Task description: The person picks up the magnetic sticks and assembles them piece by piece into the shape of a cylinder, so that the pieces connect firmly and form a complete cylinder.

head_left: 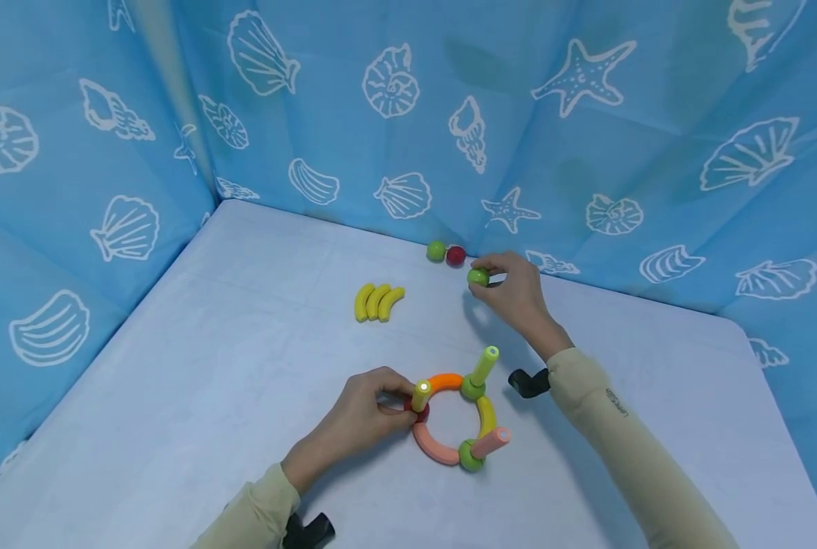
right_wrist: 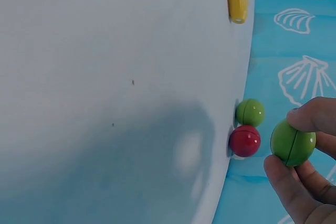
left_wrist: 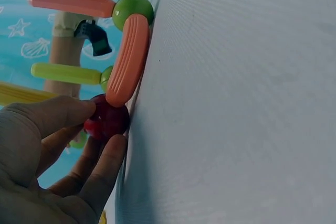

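In the head view my left hand point(head_left: 361, 418) grips a red ball point(left_wrist: 107, 118) at the left side of a ring-shaped toy frame. The ring joins an orange curved piece point(head_left: 445, 382), a yellow curved piece point(head_left: 487, 418) and a pink curved piece point(head_left: 437, 447) through balls. A yellow stick point(head_left: 421, 394), a lime stick point(head_left: 485, 365) and a pink stick point(head_left: 492, 442) rise from these balls. Farther back, my right hand point(head_left: 520, 299) pinches a loose green ball point(right_wrist: 293, 142) between thumb and fingers, held above the table.
Another green ball point(head_left: 435, 251) and a red ball point(head_left: 455, 256) lie side by side at the table's back edge. Several yellow curved pieces point(head_left: 372, 303) lie together left of them. A blue shell-print curtain point(head_left: 408, 114) hangs behind the white table point(head_left: 195, 366).
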